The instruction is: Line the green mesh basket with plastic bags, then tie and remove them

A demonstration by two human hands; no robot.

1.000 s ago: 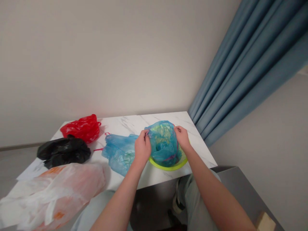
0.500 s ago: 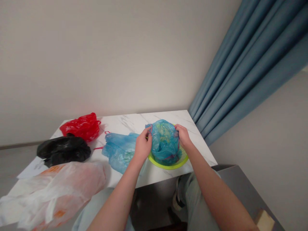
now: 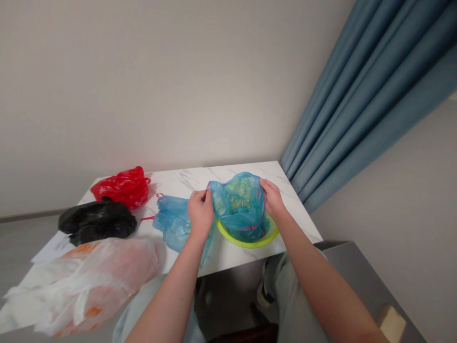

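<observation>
Head cam, my only feed, items as I see them:
- L hand (image 3: 200,209), 1 pc: fingers pinched tight on L edge of blue plastic bag (image 3: 244,195); hand sits over R part of 2nd blue bag (image 3: 171,221), can't tell if touching
- R hand (image 3: 273,196), 1 pc: thumb & fingers gripping R edge of same blue plastic bag, by its pink string
- Blue plastic bag: stretched betw. both hands, over & partly in green basket (image 3: 246,244); lattice shows thru film; can't tell how deep it goes
- Green basket: on white marbled table (image 3: 299,214), R half, nr front edge
- 2nd blue bag: flat on table, L of basket, pink strings out
- Red bag (image 3: 121,188): back L, crumpled
- Black bag (image 3: 98,221): just in front of red
- White bag (image 3: 107,278), orange print: front L
- Blue curtain (image 3: 342,114): far R, pleated
</observation>
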